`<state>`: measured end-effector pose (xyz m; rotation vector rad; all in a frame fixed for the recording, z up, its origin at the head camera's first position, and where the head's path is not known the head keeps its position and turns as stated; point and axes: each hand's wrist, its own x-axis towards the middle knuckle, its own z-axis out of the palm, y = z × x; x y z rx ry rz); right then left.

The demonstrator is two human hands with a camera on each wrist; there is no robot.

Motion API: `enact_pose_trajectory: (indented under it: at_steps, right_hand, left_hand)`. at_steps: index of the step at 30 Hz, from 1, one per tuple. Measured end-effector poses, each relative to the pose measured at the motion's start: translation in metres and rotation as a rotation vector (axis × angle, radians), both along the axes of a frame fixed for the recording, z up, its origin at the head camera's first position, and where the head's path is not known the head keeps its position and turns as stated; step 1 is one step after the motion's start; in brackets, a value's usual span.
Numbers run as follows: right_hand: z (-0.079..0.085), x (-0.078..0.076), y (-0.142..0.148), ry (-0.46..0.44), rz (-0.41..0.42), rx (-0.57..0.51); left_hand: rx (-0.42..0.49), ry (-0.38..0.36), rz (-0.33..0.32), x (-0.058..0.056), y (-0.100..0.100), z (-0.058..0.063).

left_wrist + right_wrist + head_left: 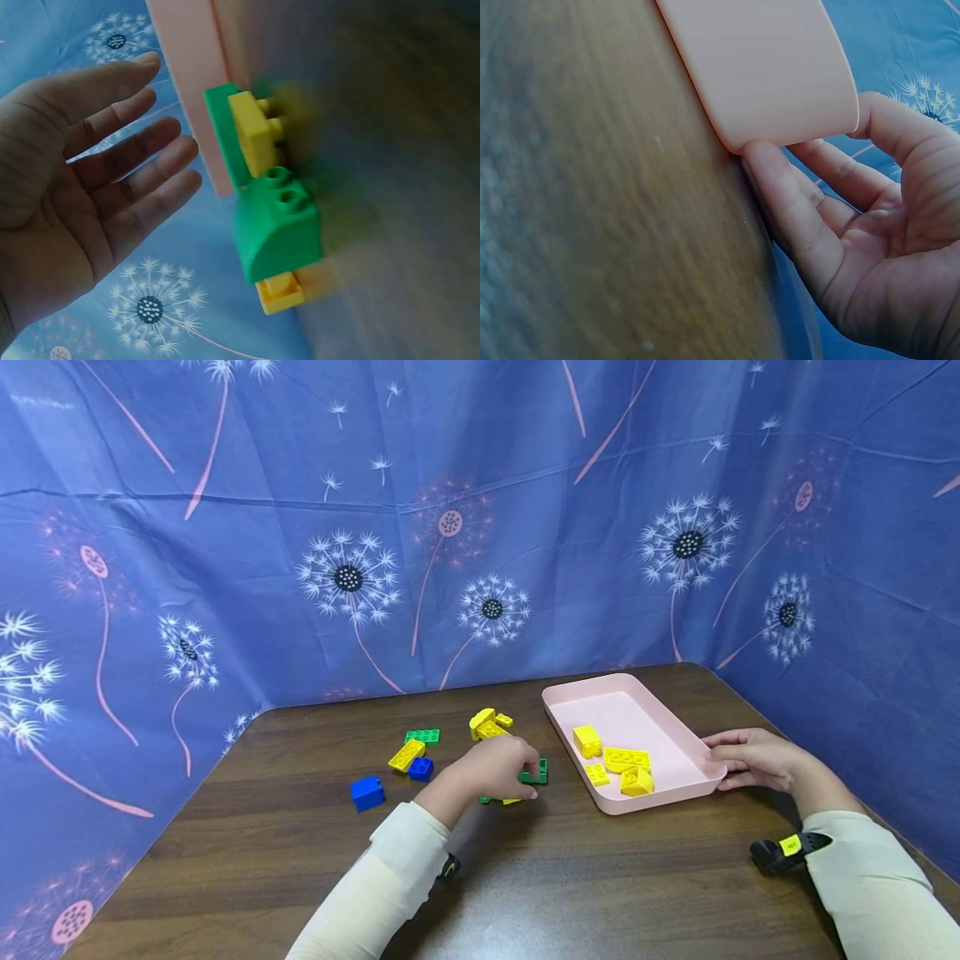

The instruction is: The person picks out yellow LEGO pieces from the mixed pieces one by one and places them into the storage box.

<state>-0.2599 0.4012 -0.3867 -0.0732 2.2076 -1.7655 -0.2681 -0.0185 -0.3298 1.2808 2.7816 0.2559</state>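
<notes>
The left hand (491, 768) hangs low over a loose group of blocks, its fingers loosely parted and holding nothing; in the left wrist view a gap shows between its fingertips and a green curved block (277, 229). Beside that block stand a yellow block (255, 135) and a smaller yellow piece (280, 292), while a green block (542, 772) lies just past the fingers in the head view. What sits directly under the palm is hard to make out — the hand covers most of it.

The right hand (761, 758) grips the pink tray (667, 714) at its near right corner, digits set against the rim and the lower edge. The tray lies flat on the right part of the brown table (600, 885), with four yellow blocks (627, 760) inside, all towards its near end.

Left of the left hand are a large blue block (367, 793), a small blue block (421, 769), a yellow brick (407, 756) and a flat green brick (422, 737); more yellow pieces (482, 721) lie beyond it — near the tray's left side.
</notes>
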Motion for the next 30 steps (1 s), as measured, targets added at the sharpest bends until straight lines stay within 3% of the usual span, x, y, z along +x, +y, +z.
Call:
enact_pose_trajectory:
  at_steps: [8,23,30]
  right_hand:
    - [0.001,0.002,0.002,0.003,0.027,-0.028]
    - [-0.004,-0.001,0.005,0.01,0.02,0.0]
    - [-0.002,-0.002,0.003,0.005,0.026,-0.021]
  left_hand:
    - [-0.08,0.03,0.029,0.004,-0.006,-0.015]
    - [-0.221,0.131,0.046,0.003,-0.002,-0.019]
    - [-0.231,0.096,0.037,0.004,-0.002,-0.019]
